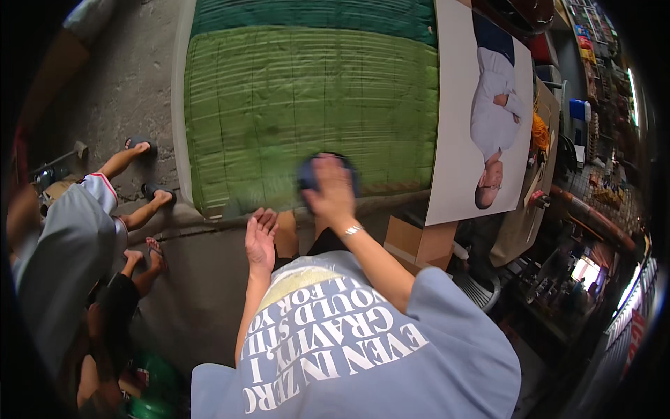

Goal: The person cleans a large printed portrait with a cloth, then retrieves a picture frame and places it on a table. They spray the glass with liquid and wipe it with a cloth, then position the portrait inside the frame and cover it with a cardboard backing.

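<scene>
In front of me stretches a large green panel (307, 105), its surface ribbed and wrinkled, with thin crossing lines and a darker green band along the far end. My right hand (333, 188) lies over a dark blue round pad (306, 174) near the panel's close edge, fingers on top and thumb out to the side. Part of the pad is covered by the hand. Closer to my body, just off that edge, my left hand (260, 241) is open with the palm turned up and nothing in it.
A white board with a printed picture of a person (453, 126) lies along the panel's right side. Below it stands a cardboard box (405, 237). Orange cord (539, 131) and cluttered shelves are at far right. Other people in sandals (159, 194) are at left on concrete.
</scene>
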The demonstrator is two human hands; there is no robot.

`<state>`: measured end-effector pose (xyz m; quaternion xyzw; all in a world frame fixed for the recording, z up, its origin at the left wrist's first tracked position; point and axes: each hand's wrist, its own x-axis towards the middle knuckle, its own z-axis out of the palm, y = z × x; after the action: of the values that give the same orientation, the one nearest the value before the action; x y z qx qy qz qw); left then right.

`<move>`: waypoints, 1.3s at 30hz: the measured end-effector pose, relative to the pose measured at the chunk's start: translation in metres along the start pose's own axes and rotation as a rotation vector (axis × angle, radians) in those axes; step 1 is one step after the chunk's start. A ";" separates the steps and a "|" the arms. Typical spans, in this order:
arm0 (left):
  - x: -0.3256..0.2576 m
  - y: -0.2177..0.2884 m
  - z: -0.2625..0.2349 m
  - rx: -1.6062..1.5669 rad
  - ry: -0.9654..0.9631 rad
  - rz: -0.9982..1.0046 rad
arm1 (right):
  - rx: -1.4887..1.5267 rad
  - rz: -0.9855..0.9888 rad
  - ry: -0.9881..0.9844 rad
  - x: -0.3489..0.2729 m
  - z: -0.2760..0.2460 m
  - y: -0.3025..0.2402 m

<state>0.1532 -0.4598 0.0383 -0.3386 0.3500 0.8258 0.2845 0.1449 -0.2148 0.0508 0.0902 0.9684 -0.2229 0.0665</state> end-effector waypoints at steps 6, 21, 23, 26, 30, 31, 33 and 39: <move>0.014 -0.006 -0.004 0.105 0.156 0.030 | -0.237 0.294 0.332 -0.003 -0.049 0.159; 0.006 0.000 0.009 0.234 0.252 0.123 | -0.255 0.103 0.548 0.352 -0.127 0.254; 0.004 -0.001 0.009 0.236 0.263 0.140 | -0.263 0.090 0.563 0.401 -0.138 0.265; 0.001 0.000 0.012 0.220 0.274 0.155 | -0.256 0.060 0.620 0.472 -0.153 0.286; -0.001 0.000 0.018 0.237 0.294 0.159 | -0.418 0.042 0.742 0.561 -0.163 0.328; -0.003 0.000 0.019 0.253 0.344 0.149 | -0.554 0.052 0.820 0.579 -0.164 0.338; -0.004 0.001 0.021 0.270 0.367 0.152 | -0.244 0.147 0.537 0.620 -0.180 0.356; -0.004 0.000 0.021 0.265 0.380 0.172 | -0.268 -0.060 0.605 0.526 -0.177 0.295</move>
<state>0.1479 -0.4450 0.0522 -0.4168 0.5301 0.7151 0.1842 -0.3235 0.2014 -0.0042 0.1143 0.9672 -0.0585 -0.2193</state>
